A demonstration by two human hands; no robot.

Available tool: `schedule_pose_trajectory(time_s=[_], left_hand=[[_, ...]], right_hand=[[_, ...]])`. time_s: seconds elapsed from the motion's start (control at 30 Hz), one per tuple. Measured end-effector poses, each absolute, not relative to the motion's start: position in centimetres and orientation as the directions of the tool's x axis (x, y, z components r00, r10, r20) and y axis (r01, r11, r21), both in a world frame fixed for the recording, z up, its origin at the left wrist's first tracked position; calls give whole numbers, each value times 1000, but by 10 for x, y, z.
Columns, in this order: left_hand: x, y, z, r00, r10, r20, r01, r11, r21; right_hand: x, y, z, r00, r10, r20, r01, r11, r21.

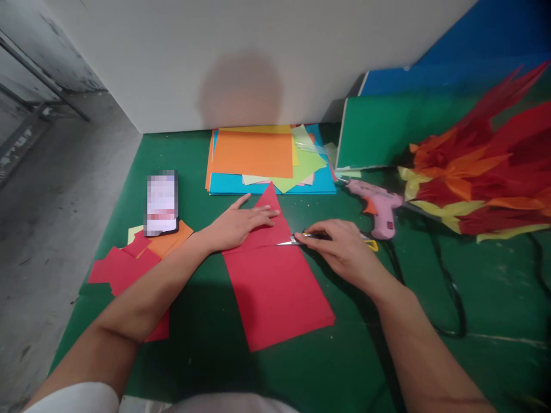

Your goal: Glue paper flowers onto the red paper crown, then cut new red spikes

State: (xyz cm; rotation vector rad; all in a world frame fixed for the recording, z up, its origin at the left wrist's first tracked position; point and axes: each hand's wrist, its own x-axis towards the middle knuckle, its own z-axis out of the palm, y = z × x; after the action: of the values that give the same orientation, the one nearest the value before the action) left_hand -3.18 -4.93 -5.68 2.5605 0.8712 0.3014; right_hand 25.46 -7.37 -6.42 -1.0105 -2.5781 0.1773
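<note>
Red paper (pixel 279 292) lies on the green table, its upper part a pointed triangle (pixel 270 201). A line runs across it below the triangle. My left hand (pixel 245 223) rests flat on the triangle's left side, fingers spread, holding nothing. My right hand (pixel 340 246) is wrapped round a cutter knife (pixel 310 236) with a yellow end. The knife's blade touches the paper at the right part of the line.
A phone (pixel 162 203) and red and orange scraps (pixel 133 267) lie left. Coloured sheets (pixel 253 154) are stacked behind. On the right are a pink glue gun (pixel 379 207) with a black cord (pixel 458 298), a green board (pixel 387 129) and red-orange paper leaves (pixel 486 183).
</note>
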Motion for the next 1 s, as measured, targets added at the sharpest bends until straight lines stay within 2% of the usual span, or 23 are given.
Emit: schedule_pose_trajectory(time_s=[1.0], left_hand=[[-32, -49, -57, 788, 613, 56, 526, -718, 455]], right_hand=[[253, -79, -63, -711, 650, 267, 606, 760, -237]])
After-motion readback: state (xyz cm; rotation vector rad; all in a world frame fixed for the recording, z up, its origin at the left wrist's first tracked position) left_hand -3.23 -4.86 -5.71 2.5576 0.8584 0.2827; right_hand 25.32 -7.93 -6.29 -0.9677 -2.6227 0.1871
